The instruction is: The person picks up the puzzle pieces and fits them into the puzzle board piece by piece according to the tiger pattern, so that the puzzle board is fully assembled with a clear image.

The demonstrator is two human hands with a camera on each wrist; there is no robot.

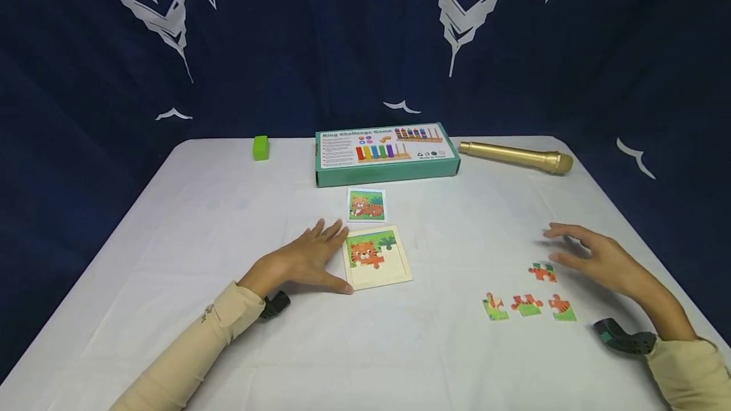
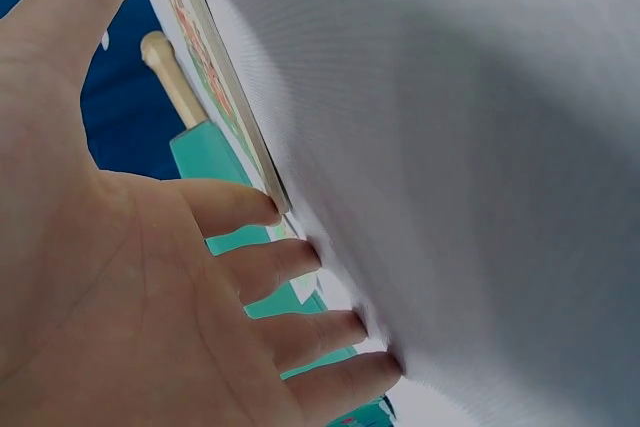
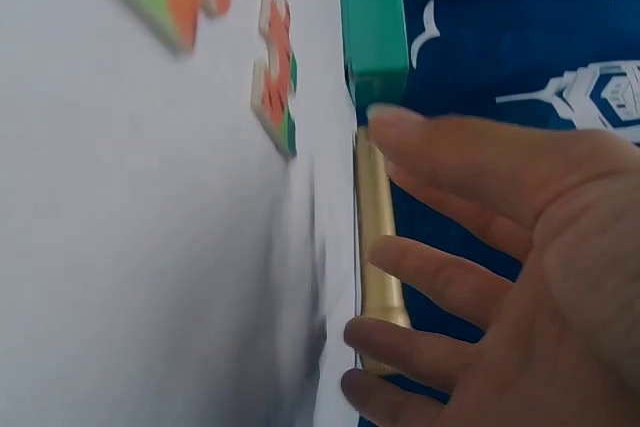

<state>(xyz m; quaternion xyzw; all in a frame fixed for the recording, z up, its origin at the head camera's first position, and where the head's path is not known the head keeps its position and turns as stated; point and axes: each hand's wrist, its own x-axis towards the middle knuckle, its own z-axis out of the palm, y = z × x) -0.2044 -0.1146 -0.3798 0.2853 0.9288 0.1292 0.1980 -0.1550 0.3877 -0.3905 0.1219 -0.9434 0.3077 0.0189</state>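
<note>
A square wooden puzzle tray [image 1: 384, 276] lies mid-table, its upper left filled with a tiger's head and some green. Against its left edge rests my left hand [image 1: 308, 263], fingers spread, thumb at the near corner and fingertips at the far one. In the left wrist view that hand [image 2: 150, 277] touches the tray's rim [image 2: 250, 137]. My right hand [image 1: 608, 262] hovers with relaxed fingers, holding nothing, just beyond a loose orange puzzle piece [image 1: 542, 273]. Nearer me lie other pieces: a green-edged one [image 1: 495, 307], a middle one [image 1: 526, 305] and a striped one [image 1: 563, 308].
Behind the tray lies a tiger picture card [image 1: 367, 205]. Further back are a green Ring Challenge Game box [image 1: 388, 154], a gold microphone [image 1: 516, 156] and a lime green block [image 1: 261, 148]. A dark blue curtain [image 1: 320, 37] hangs beyond the white table.
</note>
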